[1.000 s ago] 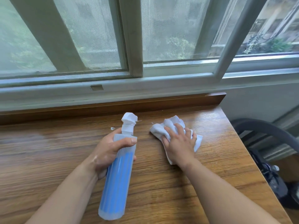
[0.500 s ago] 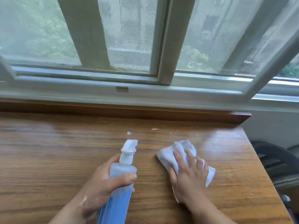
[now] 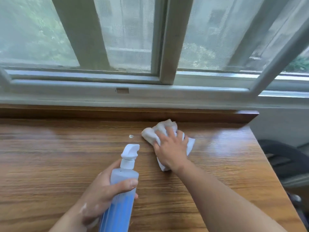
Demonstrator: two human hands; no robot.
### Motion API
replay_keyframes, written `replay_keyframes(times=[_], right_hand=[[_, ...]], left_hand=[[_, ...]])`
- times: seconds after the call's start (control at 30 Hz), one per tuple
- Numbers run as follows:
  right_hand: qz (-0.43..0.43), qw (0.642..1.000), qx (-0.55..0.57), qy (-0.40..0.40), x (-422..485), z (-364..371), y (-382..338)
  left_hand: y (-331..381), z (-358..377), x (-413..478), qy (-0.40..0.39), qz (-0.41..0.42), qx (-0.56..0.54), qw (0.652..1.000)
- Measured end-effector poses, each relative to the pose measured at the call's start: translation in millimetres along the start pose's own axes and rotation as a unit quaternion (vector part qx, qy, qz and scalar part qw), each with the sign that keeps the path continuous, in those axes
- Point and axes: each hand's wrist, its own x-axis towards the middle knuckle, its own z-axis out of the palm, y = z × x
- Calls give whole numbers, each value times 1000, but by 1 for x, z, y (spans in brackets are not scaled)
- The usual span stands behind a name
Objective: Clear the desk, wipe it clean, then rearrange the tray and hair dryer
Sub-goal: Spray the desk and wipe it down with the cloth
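My left hand [image 3: 102, 191] grips a spray bottle [image 3: 122, 186] with blue liquid and a white nozzle, held tilted above the wooden desk [image 3: 50, 164]. My right hand [image 3: 170, 148] presses a crumpled white cloth [image 3: 161, 129] flat on the desk, close to the raised wooden back edge [image 3: 117, 113]. Its fingers are spread over the cloth. A small white speck [image 3: 131, 136] lies on the wood just left of the cloth. The tray and the hair dryer are out of view.
A window with pale green frames [image 3: 165, 47] runs behind the desk. The desk's right edge [image 3: 267, 164] drops off to a dark chair [image 3: 284, 158] beside it.
My right hand has pushed the cloth away from me, up to the desk's back edge. The view has tilted down and shifted right. The left hand keeps its hold on the bottle.
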Motion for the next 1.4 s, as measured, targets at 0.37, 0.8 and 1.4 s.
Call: replay_keyframes(times=[0.37, 0.8, 1.4], right_hand=[[-63, 994, 16, 86, -167, 21, 57], [13, 980, 193, 38, -112, -64, 32], [-18, 787, 614, 54, -199, -122, -26]], left_hand=[[8, 15, -8, -44, -17, 11, 999], [-3, 23, -34, -95, 14, 23, 995], [-4, 58, -53, -65, 92, 193, 975]])
